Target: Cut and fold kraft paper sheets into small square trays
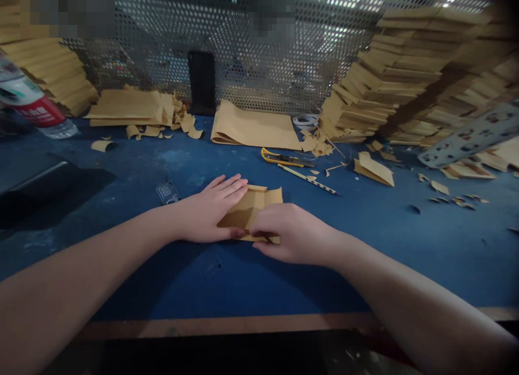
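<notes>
A small piece of folded brown kraft paper (254,201) lies on the blue tabletop in front of me, with a narrow flap folded along its far edge. My left hand (208,210) is spread flat over its left part, fingers stretched out and thumb along the near edge. Curled at the near right edge of the paper is my right hand (294,233), its thumb and bent fingers closed on that edge. The exact fingertip contact is partly hidden by the hand itself.
Beyond the paper lie a yellow utility knife (284,159) and a pencil (310,180). Folded brown paper (255,127) and a dark phone (201,83) stand near the mesh partition. Paper stacks (389,78) rise at right; a water bottle (36,102) leans at left.
</notes>
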The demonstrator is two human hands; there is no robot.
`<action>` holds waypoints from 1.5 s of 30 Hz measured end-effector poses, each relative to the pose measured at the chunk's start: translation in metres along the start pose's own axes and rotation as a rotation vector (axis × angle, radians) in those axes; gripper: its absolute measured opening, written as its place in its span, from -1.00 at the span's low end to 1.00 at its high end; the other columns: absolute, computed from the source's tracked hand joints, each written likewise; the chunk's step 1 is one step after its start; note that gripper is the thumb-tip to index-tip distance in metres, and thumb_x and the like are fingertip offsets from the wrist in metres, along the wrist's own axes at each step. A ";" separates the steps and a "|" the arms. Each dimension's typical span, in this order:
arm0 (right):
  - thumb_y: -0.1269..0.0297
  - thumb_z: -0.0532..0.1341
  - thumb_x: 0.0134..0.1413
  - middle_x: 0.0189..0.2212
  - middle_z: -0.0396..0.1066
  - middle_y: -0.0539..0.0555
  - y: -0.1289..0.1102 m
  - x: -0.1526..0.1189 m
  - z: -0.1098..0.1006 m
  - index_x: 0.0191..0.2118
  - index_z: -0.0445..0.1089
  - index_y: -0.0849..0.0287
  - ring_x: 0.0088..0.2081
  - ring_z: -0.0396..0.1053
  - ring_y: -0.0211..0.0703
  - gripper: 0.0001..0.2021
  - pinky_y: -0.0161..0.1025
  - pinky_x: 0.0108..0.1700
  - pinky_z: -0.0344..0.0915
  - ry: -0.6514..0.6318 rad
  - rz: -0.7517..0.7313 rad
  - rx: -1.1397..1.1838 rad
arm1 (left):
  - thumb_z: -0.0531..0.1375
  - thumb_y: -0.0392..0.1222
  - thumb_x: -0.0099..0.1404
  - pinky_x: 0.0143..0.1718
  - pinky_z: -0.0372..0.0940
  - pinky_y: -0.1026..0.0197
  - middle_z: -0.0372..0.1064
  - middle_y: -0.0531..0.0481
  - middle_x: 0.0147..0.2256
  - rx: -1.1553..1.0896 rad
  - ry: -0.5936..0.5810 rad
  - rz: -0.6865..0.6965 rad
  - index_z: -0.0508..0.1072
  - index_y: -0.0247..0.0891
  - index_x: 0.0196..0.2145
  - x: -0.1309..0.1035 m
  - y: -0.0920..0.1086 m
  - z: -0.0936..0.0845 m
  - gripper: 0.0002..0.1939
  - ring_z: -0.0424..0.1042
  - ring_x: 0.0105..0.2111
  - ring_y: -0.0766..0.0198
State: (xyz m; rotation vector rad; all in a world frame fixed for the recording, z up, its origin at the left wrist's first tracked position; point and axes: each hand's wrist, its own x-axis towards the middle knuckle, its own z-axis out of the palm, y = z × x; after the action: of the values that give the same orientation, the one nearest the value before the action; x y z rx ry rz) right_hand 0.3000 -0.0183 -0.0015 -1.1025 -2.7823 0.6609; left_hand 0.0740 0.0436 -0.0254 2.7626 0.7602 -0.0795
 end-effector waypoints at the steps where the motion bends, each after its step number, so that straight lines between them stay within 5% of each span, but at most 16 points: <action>1: 0.38 0.20 0.09 -0.47 0.35 -0.05 0.000 0.000 0.000 -0.42 0.37 0.19 -0.41 0.24 -0.29 -0.92 -0.29 -0.34 0.10 0.000 -0.002 -0.003 | -0.11 0.40 0.34 0.39 -0.46 0.00 -0.48 -0.16 0.41 0.001 0.002 0.003 -0.24 -0.45 0.39 0.000 0.000 0.000 -0.01 -0.48 0.41 0.07; 25: 0.36 0.20 0.13 -0.46 0.38 -0.02 0.000 0.001 -0.001 -0.38 0.42 0.20 -0.40 0.28 -0.27 -0.91 -0.28 -0.31 0.13 -0.008 0.001 0.001 | -0.04 0.31 0.36 0.38 -0.48 -0.02 -0.49 -0.20 0.41 0.004 -0.004 0.000 -0.22 -0.50 0.38 0.001 0.002 0.000 -0.05 -0.56 0.40 0.06; 33: 0.39 0.20 0.10 -0.44 0.39 -0.03 0.000 0.001 -0.001 -0.34 0.44 0.18 -0.40 0.28 -0.27 -0.93 -0.28 -0.34 0.12 0.016 -0.028 0.007 | -0.26 -0.05 0.51 0.38 -0.43 0.03 -0.39 0.00 0.42 -0.202 -0.019 -0.054 -0.14 -0.32 0.39 0.005 -0.005 -0.004 -0.42 -0.54 0.40 0.19; 45: 0.41 0.17 0.11 -0.46 0.40 -0.01 0.000 0.001 0.001 -0.34 0.45 0.17 -0.41 0.29 -0.25 -0.89 -0.28 -0.35 0.09 0.035 -0.043 0.002 | -0.24 -0.11 0.49 0.38 -0.31 -0.03 -0.28 -0.13 0.41 -0.137 0.049 -0.048 -0.07 -0.41 0.37 0.008 -0.001 0.002 -0.42 -0.45 0.40 0.15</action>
State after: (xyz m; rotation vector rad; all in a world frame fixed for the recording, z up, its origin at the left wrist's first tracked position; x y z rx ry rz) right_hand 0.2987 -0.0179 -0.0020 -1.0399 -2.7667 0.6331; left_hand 0.0805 0.0479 -0.0281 2.6257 0.8127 0.0299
